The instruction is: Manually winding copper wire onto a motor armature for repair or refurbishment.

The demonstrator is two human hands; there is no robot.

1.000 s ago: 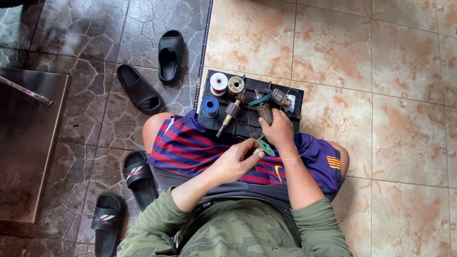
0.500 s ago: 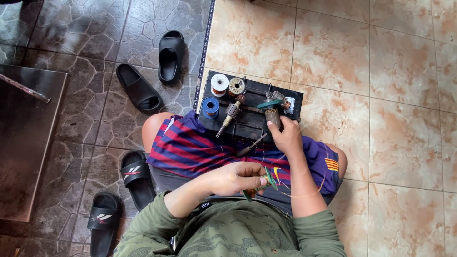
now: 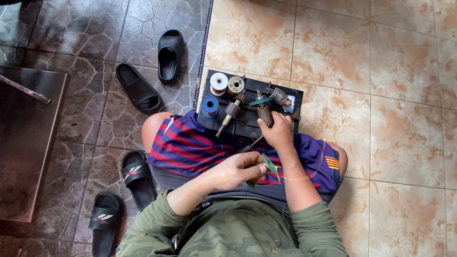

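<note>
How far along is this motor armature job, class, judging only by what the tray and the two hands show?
Done: spools and a loose armature are laid out on the black tray. In hand: the right hand grips an armature upright on the tray, while the left hand pinches a small green piece over the lap. Left: whether any winding has started is too small to tell.

Four black slides (image 3: 138, 88) lie on dark stone floor left of the hands; thread spools (image 3: 219, 83) sit just beyond them.
</note>
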